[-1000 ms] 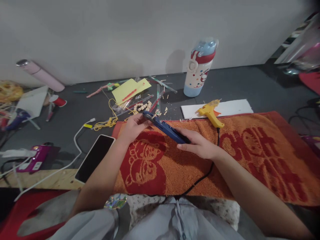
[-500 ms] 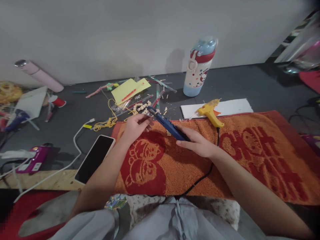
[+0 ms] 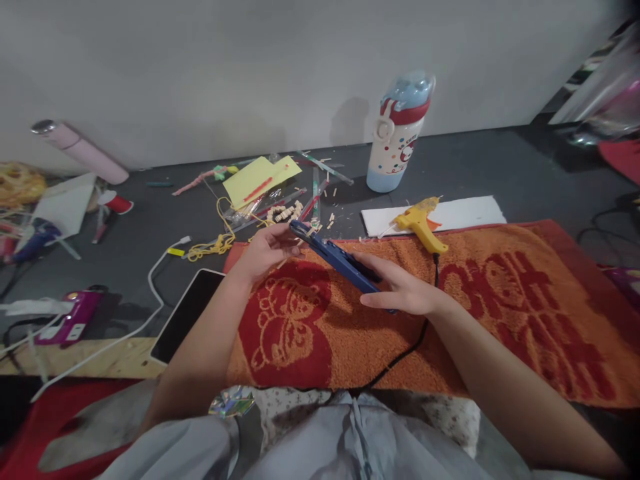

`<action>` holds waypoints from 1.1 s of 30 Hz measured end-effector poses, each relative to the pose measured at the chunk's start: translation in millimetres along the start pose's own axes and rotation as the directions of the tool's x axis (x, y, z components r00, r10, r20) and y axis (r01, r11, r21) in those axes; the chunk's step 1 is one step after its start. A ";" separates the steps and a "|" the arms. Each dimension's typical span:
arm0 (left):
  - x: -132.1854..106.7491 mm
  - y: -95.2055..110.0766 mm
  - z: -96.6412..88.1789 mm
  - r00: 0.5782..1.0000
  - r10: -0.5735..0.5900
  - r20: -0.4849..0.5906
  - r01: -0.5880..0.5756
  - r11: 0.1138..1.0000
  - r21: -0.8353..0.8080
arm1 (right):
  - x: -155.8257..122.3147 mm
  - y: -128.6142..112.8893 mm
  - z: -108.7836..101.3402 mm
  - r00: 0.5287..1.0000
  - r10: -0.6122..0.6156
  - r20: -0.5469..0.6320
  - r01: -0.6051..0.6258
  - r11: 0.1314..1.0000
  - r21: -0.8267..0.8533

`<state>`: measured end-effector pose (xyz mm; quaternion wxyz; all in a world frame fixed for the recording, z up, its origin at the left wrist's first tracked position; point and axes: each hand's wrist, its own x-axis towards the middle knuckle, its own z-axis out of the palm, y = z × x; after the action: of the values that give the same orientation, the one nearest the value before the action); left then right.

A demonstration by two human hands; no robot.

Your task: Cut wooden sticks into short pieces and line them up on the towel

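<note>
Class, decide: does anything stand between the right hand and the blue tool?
Nothing visible does: the right hand holds the blue tool directly, above the orange towel.

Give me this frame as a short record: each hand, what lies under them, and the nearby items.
left hand: beside the tip of a blue tool; grip unclear
right hand: holding the blue tool
under hands: orange and red towel
glue gun: yellow, partly over a white board
bottle: standing behind the board
phone: screen dark, partly hidden by left forearm
</note>
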<state>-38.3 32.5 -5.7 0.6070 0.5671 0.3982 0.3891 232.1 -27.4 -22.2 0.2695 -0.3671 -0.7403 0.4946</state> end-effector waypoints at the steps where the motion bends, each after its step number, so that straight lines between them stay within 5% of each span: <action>1: -0.1 -0.3 -1.0 1.000 -0.006 0.010 0.006 0.999 -0.033 | -0.4 -0.4 -0.1 1.000 -0.003 0.005 0.003 1.000 0.004; 33: 3.7 -7.8 -3.2 1.000 -0.016 0.025 0.020 0.990 -0.141 | -1.6 11.4 2.1 0.995 0.075 0.062 -0.087 0.974 0.208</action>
<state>-39.7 36.6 -13.8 0.6540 0.5236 0.3673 0.4040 234.6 -27.1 -33.7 0.2665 -0.3531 -0.6752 0.5903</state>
